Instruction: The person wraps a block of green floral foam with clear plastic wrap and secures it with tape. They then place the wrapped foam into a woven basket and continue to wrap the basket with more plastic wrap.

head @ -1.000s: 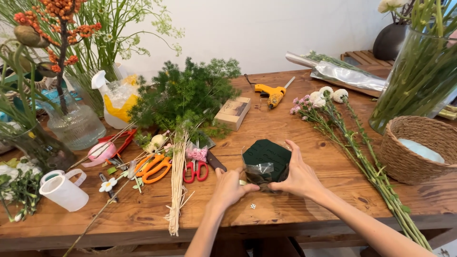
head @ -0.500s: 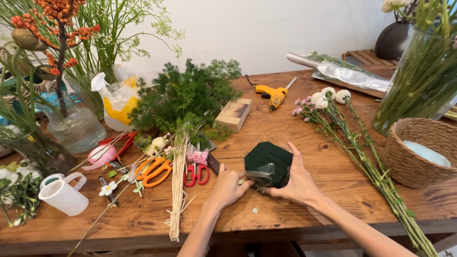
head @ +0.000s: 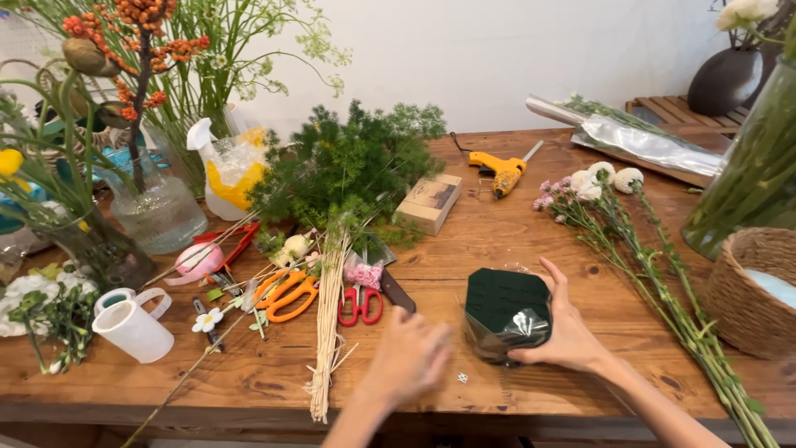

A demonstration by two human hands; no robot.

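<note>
- While the dark green foam block (head: pixel 506 300) is sitting in clear wrap near the front edge of the wooden table (head: pixel 580 249), the right hand (head: pixel 568 328) is cupping its right side, fingers curled narrowly against it
- Just left of the block, the left hand (head: pixel 410 357) is hovering, blurred, fingers loosely spread and holding nothing
- Further left of the block, red scissors (head: pixel 361 305), orange scissors (head: pixel 286 294) and a bundle of pale dry stems (head: pixel 327 323) are lying
- Right of the block, long-stemmed white and pink flowers (head: pixel 630 241) are stretching toward a woven basket (head: pixel 746 290)
- Behind the block, a yellow glue gun (head: pixel 502 172) is resting
</note>
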